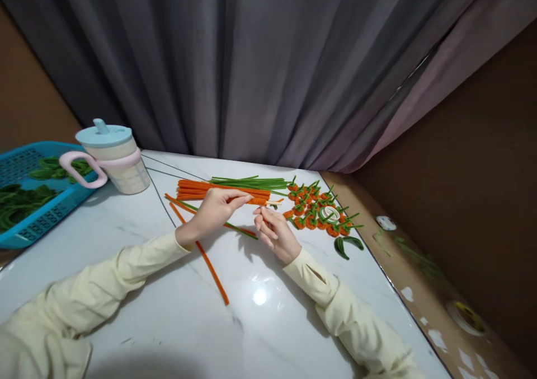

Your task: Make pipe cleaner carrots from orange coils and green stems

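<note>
My left hand (218,208) and right hand (272,230) pinch an orange stem (258,201) between fingertips, above the table (168,312), beside the orange bundle (210,190) and carrots (314,208).

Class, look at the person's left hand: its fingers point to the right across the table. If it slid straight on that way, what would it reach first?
Probably the right hand, close ahead of the left hand, then the heap of small orange and green pieces. Depth is unclear.
</note>
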